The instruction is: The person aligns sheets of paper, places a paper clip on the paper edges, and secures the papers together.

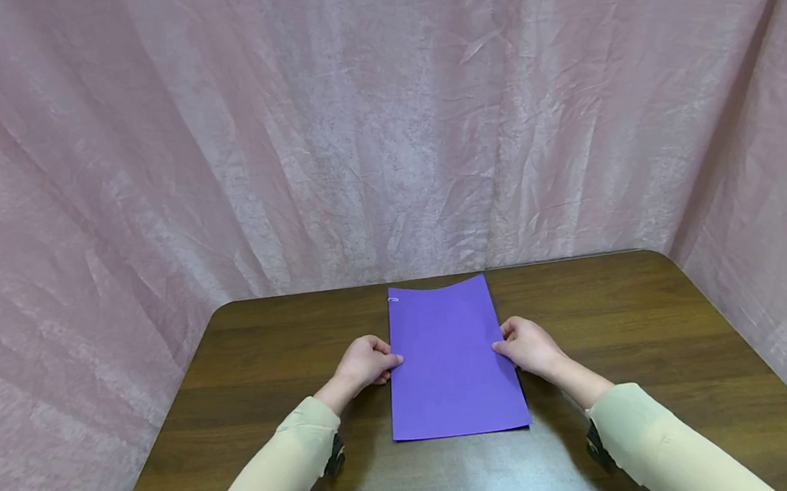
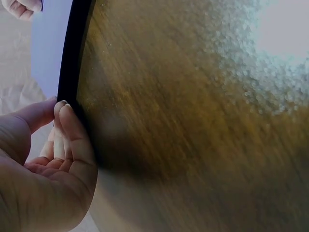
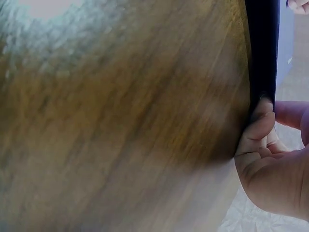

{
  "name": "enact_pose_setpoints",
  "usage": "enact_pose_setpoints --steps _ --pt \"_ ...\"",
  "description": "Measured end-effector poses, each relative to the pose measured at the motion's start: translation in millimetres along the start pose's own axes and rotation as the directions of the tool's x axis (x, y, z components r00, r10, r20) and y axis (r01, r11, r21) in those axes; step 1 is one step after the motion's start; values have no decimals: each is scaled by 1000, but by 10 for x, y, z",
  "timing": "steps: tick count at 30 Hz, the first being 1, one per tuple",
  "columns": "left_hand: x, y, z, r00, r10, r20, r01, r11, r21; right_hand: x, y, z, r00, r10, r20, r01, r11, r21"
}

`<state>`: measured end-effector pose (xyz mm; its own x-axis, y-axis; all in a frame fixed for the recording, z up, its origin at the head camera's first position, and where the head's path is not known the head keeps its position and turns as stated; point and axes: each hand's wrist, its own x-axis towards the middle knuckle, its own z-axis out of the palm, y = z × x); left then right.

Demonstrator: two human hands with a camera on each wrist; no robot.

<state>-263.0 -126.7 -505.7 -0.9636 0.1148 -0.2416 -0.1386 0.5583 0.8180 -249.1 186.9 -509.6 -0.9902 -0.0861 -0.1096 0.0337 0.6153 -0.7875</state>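
A purple sheet of paper (image 1: pixel 453 359) is held between both hands over the table, its long sides running away from me and its far edge bowed. At its far left corner sits a small white paper clip (image 1: pixel 393 300). My left hand (image 1: pixel 368 362) pinches the left edge, with the thumb on top and fingers beneath. My right hand (image 1: pixel 526 347) pinches the right edge in the same way. In the left wrist view the left hand (image 2: pixel 53 159) grips the edge beside a dark underside; in the right wrist view the right hand (image 3: pixel 277 154) does likewise.
The brown wooden table (image 1: pixel 281 337) has rounded far corners, and light glares on its near middle. Pink curtains (image 1: pixel 380 119) hang behind it and along both sides. A dark device (image 1: pixel 334 456) is strapped at the left wrist, another (image 1: pixel 599 446) at the right.
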Motion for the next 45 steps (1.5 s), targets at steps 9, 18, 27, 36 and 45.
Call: enact_pose_setpoints --steps 9,18,27,36,45 --pt "12 -13 27 999 31 -23 -29 994 108 26 -5 -2 1000 16 20 -15 1000 -27" --pt "8 4 43 998 42 -38 -36 988 153 35 -50 11 1000 -4 1 4 994 -114" --pt "-18 29 39 998 45 -40 -36 977 209 24 -73 31 999 -16 -41 7 977 -214" --pt "-52 44 28 999 31 -44 -22 979 203 -1 -50 11 998 -31 -49 19 972 -233" --pt "-52 17 27 998 50 -45 -40 977 207 21 -17 34 998 -27 -52 13 970 -244"
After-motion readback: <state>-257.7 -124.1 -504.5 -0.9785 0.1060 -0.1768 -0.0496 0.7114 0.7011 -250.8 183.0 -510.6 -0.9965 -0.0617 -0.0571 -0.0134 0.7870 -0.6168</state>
